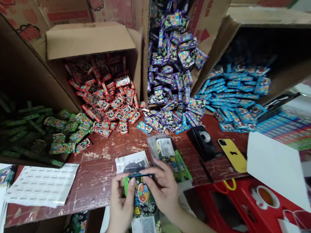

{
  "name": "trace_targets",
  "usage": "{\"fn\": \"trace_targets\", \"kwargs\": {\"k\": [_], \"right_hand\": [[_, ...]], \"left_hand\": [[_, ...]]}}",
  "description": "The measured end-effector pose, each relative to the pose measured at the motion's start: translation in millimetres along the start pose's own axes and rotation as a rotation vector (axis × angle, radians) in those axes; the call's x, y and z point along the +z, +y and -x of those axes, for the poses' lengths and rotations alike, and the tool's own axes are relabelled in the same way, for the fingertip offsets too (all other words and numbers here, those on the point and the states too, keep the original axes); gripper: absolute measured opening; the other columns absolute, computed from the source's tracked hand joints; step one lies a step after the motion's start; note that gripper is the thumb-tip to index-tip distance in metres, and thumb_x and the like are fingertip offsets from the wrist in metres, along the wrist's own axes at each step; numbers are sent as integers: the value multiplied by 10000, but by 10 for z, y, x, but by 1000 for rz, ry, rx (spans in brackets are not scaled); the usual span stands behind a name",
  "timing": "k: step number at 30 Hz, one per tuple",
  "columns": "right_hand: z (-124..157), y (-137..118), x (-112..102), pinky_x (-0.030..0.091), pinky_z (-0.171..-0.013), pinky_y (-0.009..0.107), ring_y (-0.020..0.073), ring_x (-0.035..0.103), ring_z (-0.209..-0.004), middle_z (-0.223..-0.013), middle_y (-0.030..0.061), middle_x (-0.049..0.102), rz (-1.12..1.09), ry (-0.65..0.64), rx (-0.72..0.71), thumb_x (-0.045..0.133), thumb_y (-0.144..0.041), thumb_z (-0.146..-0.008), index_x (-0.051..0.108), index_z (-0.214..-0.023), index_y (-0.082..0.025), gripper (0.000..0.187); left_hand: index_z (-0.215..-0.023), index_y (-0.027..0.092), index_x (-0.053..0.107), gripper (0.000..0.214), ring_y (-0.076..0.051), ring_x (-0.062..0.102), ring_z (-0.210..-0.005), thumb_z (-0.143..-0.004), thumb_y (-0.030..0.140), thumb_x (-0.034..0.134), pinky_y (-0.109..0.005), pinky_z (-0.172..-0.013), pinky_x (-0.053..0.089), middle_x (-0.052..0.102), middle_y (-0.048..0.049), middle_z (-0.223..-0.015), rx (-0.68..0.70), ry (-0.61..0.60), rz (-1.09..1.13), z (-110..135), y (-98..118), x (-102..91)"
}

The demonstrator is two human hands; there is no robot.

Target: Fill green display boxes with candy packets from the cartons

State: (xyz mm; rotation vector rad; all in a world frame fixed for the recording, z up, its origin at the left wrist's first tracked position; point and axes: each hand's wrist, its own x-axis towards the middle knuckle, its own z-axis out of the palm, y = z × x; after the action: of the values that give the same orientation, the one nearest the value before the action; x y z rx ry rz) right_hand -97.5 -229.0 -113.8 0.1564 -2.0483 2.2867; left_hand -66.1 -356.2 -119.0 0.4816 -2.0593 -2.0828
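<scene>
Near the table's front edge, my left hand (pixel 122 199) and my right hand (pixel 163 187) pinch the top edge of a dark printed carton (pixel 145 201) from either side. The carton has green edges, a coloured wheel picture and a pale text panel lower down. Its bottom end runs out of view. Behind my fingers lies a white paper (pixel 132 159) with a dark shape on it. Just right of my right hand is a green and black printed pack (pixel 177 164) in a clear plastic bag.
Cardboard boxes spill small green (pixel 63 144), red (pixel 112 103), purple (pixel 165 84) and blue packets (pixel 233 89). A label sheet (pixel 41 186) lies left. On the right are a black tape dispenser (pixel 204 142), a yellow phone (pixel 233 155), white card (pixel 278 166) and a cup (pixel 265 196) on a red stool.
</scene>
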Motion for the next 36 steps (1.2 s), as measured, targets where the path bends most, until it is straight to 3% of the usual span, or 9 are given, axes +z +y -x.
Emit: {"fn": "trace_targets", "kwargs": {"k": [5,8,11,14,18,21,25,31,36], "right_hand": [[49,29,22,529,-897,381,196,684,-935,-953,54,724,-31,28,31,562,-264,-892,373,-1282,-249,433],[53,-1,19,517,-932,403,201,677,-971,-950,56,722,-29,-12,44,541,-268,-905,360,-1318,-248,451],[66,-5,30,536,-901,405,199,668,-991,-1158,89,648,-49,38,-19,552,-250,-896,306,-1343,-291,512],[56,-12,46,540,-888,409,193,678,-953,-1101,76,667,-82,47,-46,557,-228,-891,270,-1355,-298,550],[-6,-59,44,524,-924,423,202,694,-881,-812,7,718,-138,-8,79,679,-230,-808,336,-1317,-254,614],[-79,-123,17,543,-878,392,201,698,-861,-824,5,729,-192,-64,178,738,-231,-747,413,-1228,-249,581],[-204,-228,-41,568,-721,331,198,704,-805,-872,28,747,-195,-195,341,753,-234,-727,459,-1195,-242,553],[-390,-262,-173,531,-856,379,205,715,-851,-902,54,763,-224,-273,493,782,-251,-690,512,-1151,-211,535],[-377,-210,-275,526,-863,406,231,717,-865,-877,80,766,-206,-290,531,800,-290,-668,541,-1156,-194,561]], "left_hand": [[-803,211,536,181,-192,638,-905,-814,334,668,-282,-783,493,678,-62,-980,22,-64,124,-110,92,-21],[-1010,236,517,295,-170,654,-842,-793,325,696,-267,-752,504,701,-36,-940,-45,-61,188,-101,116,-45],[-1185,248,498,472,-175,658,-872,-774,340,712,-273,-784,512,712,-33,-943,-71,-79,178,-89,141,-72],[-994,211,656,294,-188,665,-828,-758,377,713,-266,-741,523,723,-53,-914,-76,-106,74,-100,155,-113],[-825,201,716,221,-219,670,-869,-680,358,776,-288,-779,529,738,-72,-940,-75,-118,33,-106,163,-171],[-850,196,723,240,-208,676,-836,-688,367,771,-282,-764,532,746,-70,-919,-131,-117,42,-84,210,-194],[-961,195,699,335,-176,660,-694,-716,420,742,-246,-637,522,727,-25,-741,-207,-75,64,-61,289,-187],[-820,193,679,248,-151,594,-634,-817,436,630,-211,-575,458,625,17,-591,-121,-84,-6,-91,289,-135],[-857,210,683,191,-188,632,-852,-882,352,557,-260,-777,479,697,-35,-874,76,-141,-139,-24,250,-79]]}}
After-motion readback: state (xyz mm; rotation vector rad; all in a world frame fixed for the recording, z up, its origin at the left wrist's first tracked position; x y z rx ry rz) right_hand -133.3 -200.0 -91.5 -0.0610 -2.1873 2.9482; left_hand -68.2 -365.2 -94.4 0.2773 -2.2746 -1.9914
